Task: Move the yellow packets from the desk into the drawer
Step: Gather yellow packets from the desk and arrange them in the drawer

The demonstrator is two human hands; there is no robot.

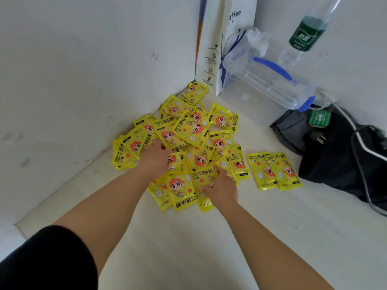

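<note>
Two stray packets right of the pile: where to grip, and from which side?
Pinch the near short edges of the two stray packets together, coming in from the near side, low over the desk. They lie flat and overlapping, long axes running away from the camera, apart from the pile. The black bag crowds their far right side. The right hand is nearer.
</note>
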